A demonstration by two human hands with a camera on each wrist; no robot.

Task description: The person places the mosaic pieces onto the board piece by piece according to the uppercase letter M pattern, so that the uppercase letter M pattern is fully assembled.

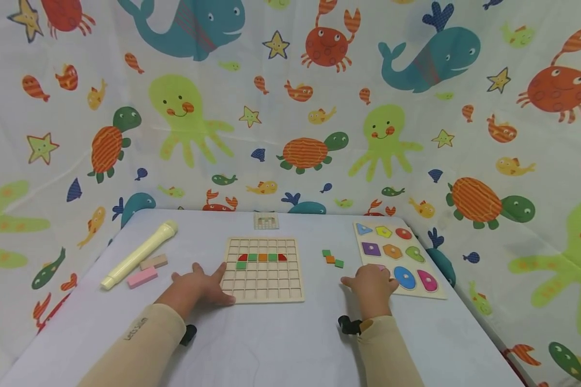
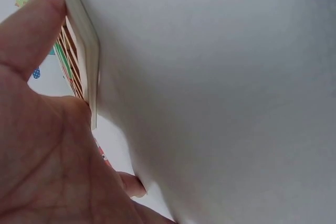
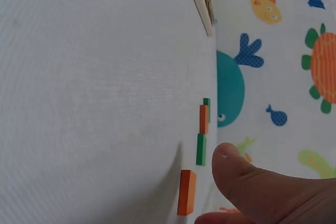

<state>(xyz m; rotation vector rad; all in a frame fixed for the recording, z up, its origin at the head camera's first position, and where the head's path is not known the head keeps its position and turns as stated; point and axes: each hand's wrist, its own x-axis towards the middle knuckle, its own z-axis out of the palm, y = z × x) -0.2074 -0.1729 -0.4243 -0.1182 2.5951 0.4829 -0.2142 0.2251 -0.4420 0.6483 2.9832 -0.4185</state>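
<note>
My left hand (image 1: 198, 287) is at the left edge of a wooden grid board (image 1: 263, 295), fingers spread. Its thumb (image 2: 37, 30) touches the board near the front left corner. Red, green and orange tiles (image 1: 263, 258) form a row on the grid, with one green tile (image 1: 241, 265) below it. My right hand (image 1: 372, 290) is over the table beside the wooden shape puzzle (image 1: 416, 258), covering part of it. An orange block (image 3: 187, 192) lies on the table close to its fingers; the thumb (image 3: 231, 163) is apart from it. From the head view that block is hidden.
Green and orange tiles (image 1: 330, 259) lie loose between the boards. On the left are a pale yellow tube (image 1: 140, 255), a pink block (image 1: 142, 277) and a wooden block (image 1: 154, 262). A small patterned card (image 1: 267, 220) lies at the back, before the printed curtain (image 1: 252, 107).
</note>
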